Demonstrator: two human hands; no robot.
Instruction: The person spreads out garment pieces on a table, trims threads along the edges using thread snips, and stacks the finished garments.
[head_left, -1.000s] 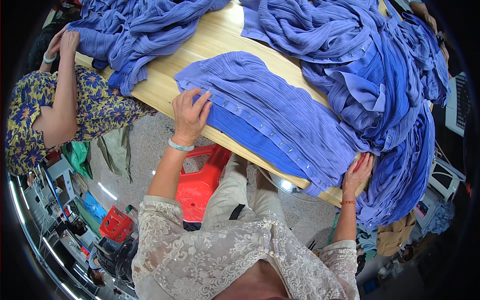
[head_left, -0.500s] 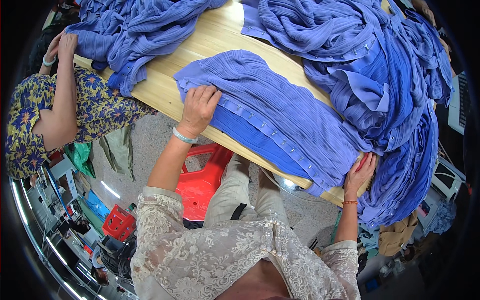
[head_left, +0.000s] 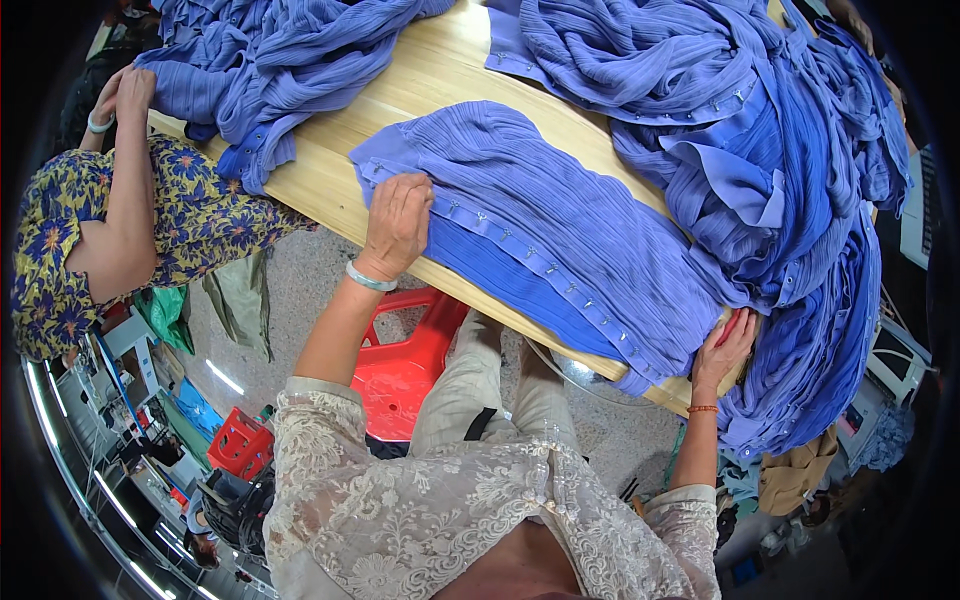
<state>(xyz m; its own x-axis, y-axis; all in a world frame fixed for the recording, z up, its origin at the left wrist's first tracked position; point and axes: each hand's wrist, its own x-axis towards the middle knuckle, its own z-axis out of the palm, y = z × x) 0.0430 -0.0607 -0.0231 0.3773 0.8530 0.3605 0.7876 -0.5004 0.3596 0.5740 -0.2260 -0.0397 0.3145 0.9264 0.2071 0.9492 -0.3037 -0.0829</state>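
A blue-violet ribbed garment (head_left: 540, 190) lies spread along the table's near edge. A button strip with small metal pieces runs along its near side, and a darker blue layer (head_left: 520, 280) shows beneath. My left hand (head_left: 397, 228), with a pale bangle at the wrist, has its fingers bent and pressed together on the strip near the garment's left end. At the right end, my right hand (head_left: 728, 350) is curled around a small red object (head_left: 729, 327), mostly hidden by the fingers. That hand rests against the cloth at the table edge.
Heaps of the same blue cloth lie at the far right (head_left: 720, 180) and far left (head_left: 290, 60) of the wooden table (head_left: 400, 110). At left, a person in a flowered garment (head_left: 190, 210) handles the left heap. A red stool (head_left: 405, 375) stands below the table edge.
My left hand's fingers have drawn in slightly, back from the cloth and toward the left. My right hand stays in place with the red object. The garment lies nearly unchanged.
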